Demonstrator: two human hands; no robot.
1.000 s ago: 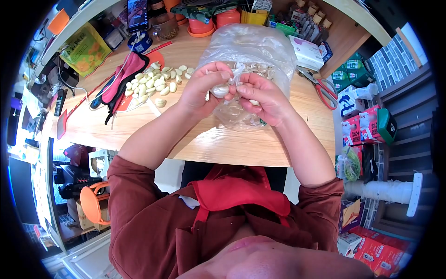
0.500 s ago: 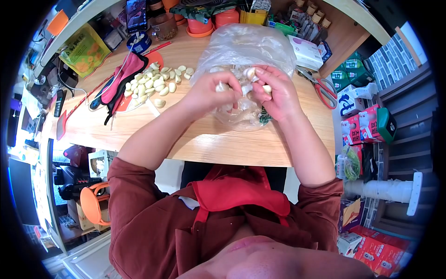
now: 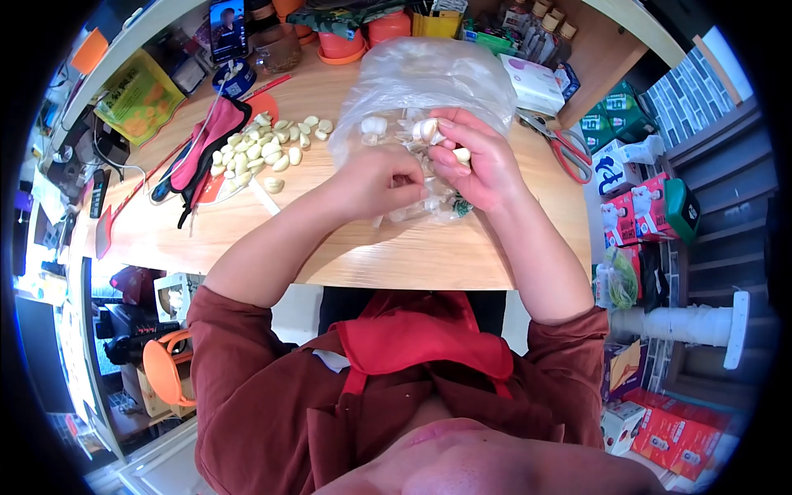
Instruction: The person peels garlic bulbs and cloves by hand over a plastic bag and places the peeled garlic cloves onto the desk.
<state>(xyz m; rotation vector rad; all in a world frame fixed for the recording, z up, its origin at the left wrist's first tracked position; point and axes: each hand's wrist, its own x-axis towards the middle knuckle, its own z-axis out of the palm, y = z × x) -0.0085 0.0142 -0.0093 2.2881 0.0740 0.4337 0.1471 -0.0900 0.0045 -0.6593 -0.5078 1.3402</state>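
My right hand (image 3: 483, 161) is over the front of a clear plastic bag (image 3: 429, 74). Between its thumb and fingertips is a partly skinned piece of garlic (image 3: 426, 129), and a pale peeled clove (image 3: 462, 155) is tucked lower against the fingers. My left hand (image 3: 381, 183) is just left of it, over the bag's near edge, with fingers curled in and thumb against them; what they hold, if anything, is hidden. A whitish garlic bulb (image 3: 374, 126) and loose skins lie on the bag. Peeled garlic cloves (image 3: 257, 151) are heaped on the table to the left.
A pink and black eye mask (image 3: 210, 147) with a white cable lies left of the cloves. Red-handled scissors (image 3: 569, 153) are at the right edge of the wooden table (image 3: 412, 260). A phone (image 3: 228, 31), a blue tin (image 3: 234, 78) and orange pots (image 3: 340, 45) stand at the back.
My left hand has drawn down and slightly away from my right hand, its fingers curling in. My right hand keeps the garlic. The whole view has shifted slightly.
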